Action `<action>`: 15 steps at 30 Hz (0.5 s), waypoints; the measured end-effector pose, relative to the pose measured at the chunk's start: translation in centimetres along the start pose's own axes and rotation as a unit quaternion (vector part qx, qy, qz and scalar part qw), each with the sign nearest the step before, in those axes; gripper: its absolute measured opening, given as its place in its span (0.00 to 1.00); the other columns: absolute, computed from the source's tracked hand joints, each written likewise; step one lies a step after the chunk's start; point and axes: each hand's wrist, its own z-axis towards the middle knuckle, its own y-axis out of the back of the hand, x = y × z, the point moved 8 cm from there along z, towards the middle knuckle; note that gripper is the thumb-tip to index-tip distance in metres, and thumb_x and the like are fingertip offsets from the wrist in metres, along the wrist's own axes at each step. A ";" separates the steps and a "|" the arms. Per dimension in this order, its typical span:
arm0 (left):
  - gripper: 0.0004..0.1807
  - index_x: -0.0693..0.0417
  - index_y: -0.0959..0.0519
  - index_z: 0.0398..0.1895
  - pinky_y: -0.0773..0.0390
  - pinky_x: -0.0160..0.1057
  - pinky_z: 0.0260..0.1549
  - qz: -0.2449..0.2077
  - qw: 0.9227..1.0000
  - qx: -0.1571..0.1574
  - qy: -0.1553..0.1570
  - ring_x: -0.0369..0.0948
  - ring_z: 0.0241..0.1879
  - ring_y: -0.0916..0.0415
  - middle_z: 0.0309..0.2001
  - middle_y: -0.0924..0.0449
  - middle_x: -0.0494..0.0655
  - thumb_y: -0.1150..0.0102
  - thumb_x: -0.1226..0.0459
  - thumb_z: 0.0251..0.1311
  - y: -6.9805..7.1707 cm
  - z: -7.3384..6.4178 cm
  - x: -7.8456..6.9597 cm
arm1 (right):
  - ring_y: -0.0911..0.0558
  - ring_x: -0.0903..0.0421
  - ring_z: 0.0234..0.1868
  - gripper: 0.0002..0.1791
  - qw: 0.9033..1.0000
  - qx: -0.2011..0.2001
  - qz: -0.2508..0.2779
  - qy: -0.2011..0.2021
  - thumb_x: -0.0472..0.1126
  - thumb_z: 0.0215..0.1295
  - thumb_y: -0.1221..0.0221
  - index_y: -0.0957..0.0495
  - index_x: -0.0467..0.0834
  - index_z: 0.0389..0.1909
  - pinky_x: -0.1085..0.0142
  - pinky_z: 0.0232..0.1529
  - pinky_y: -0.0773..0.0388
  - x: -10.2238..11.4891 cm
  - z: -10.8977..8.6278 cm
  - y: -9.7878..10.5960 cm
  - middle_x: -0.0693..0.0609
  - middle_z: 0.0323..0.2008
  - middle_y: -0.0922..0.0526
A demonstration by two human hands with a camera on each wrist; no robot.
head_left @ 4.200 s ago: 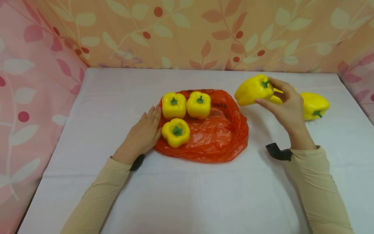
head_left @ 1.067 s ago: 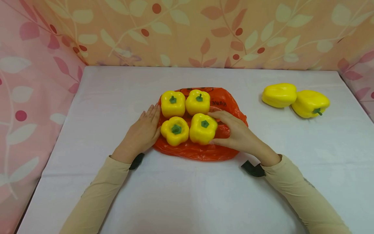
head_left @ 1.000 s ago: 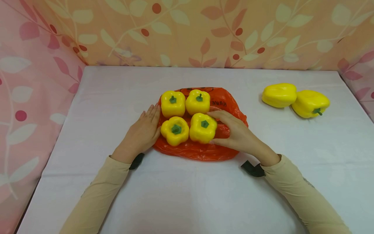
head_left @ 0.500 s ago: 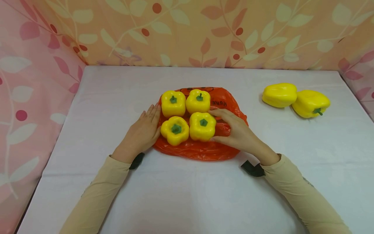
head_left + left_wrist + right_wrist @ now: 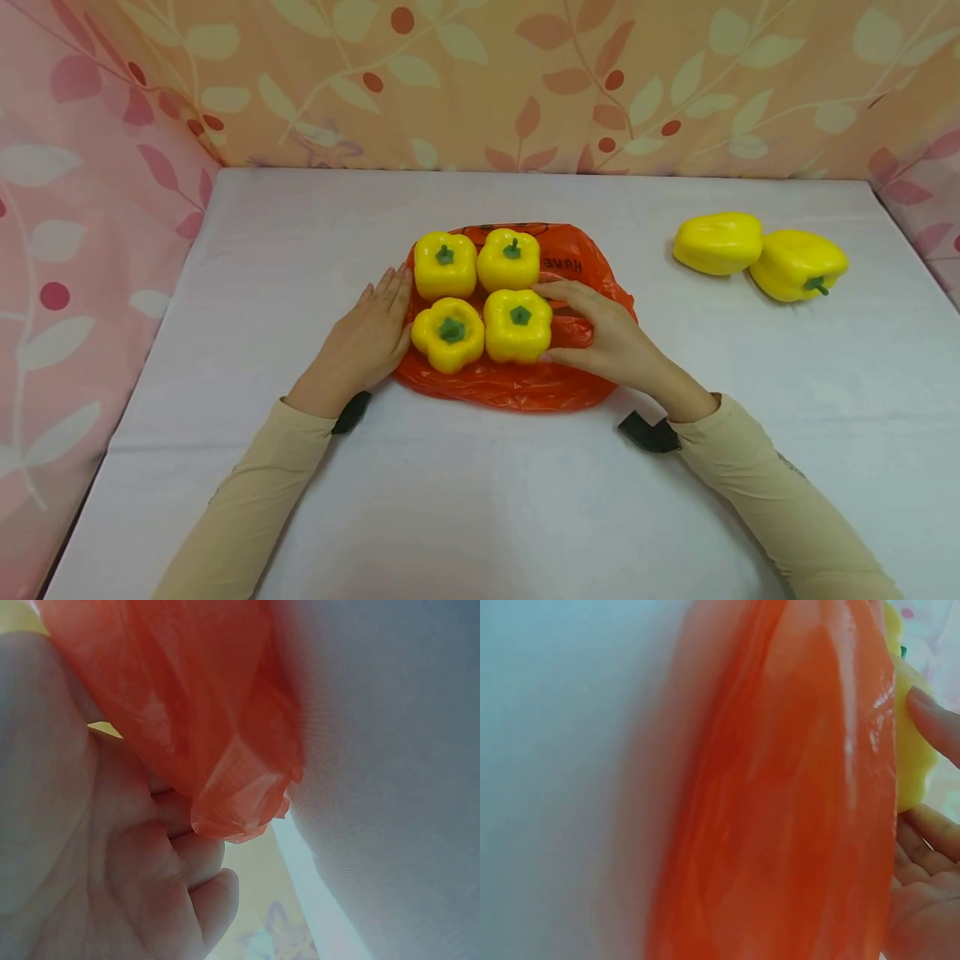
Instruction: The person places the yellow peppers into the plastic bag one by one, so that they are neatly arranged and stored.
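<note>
Yellow bell peppers stand stem-up in two rows on a red plastic bag point(image 5: 525, 392) spread over the white-covered table. My right hand point(image 5: 607, 337) holds the front right bell pepper point(image 5: 517, 327), thumb at its near side and fingers at its far side. This pepper sits beside the front left bell pepper point(image 5: 450, 336), and behind them are two more, a back left bell pepper point(image 5: 446, 279) and a back right bell pepper point(image 5: 508, 271). My left hand point(image 5: 367, 337) lies with fairly straight fingers along the bag's left edge. In the left wrist view, crumpled bag plastic point(image 5: 232, 772) overlaps some of its fingers.
Two more yellow bell peppers lie on their sides at the back right, one bell pepper point(image 5: 717, 243) touching the other bell pepper point(image 5: 798, 267). Floral curtains point(image 5: 480, 83) rise behind the table's far edge and along its sides.
My right hand has brought a bell pepper from the right onto the bag, setting it at the front right. Lately that pepper has straightened and edged left. My left hand has stayed put.
</note>
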 end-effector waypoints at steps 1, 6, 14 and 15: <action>0.35 0.71 0.58 0.71 0.56 0.52 0.68 -0.001 1.000 0.000 0.000 0.53 0.72 0.62 0.73 0.59 0.63 0.61 0.59 0.71 0.0 0.0 0.0 | 0.33 0.49 0.64 0.39 1.000 0.001 0.000 0.000 0.33 0.46 0.28 0.32 0.37 0.62 0.51 0.59 0.32 0.0 0.0 0.0 0.44 0.63 0.31; 0.35 0.71 0.58 0.71 0.56 0.52 0.68 -0.005 1.000 -0.002 0.002 0.53 0.72 0.62 0.73 0.59 0.63 0.61 0.59 0.71 0.0 0.0 0.1 | 0.34 0.50 0.65 0.40 1.000 0.005 -0.003 -0.004 0.34 0.46 0.27 0.32 0.38 0.63 0.51 0.60 0.32 -0.1 0.0 0.0 0.45 0.63 0.31; 0.35 0.71 0.58 0.71 0.56 0.53 0.68 -0.013 1.000 -0.003 0.001 0.53 0.72 0.62 0.72 0.59 0.63 0.61 0.58 0.71 0.2 -0.1 0.0 | 0.33 0.50 0.64 0.40 1.000 0.009 -0.006 -0.006 0.36 0.45 0.27 0.31 0.39 0.62 0.51 0.59 0.32 -0.1 0.0 0.4 0.46 0.64 0.31; 0.35 0.71 0.58 0.71 0.56 0.52 0.68 -0.013 1.000 -0.002 0.002 0.53 0.72 0.63 0.73 0.59 0.63 0.61 0.58 0.71 0.2 -0.1 0.0 | 0.33 0.50 0.64 0.40 1.000 0.011 -0.005 -0.006 0.36 0.45 0.27 0.31 0.39 0.62 0.52 0.59 0.31 -0.1 0.0 0.5 0.46 0.64 0.31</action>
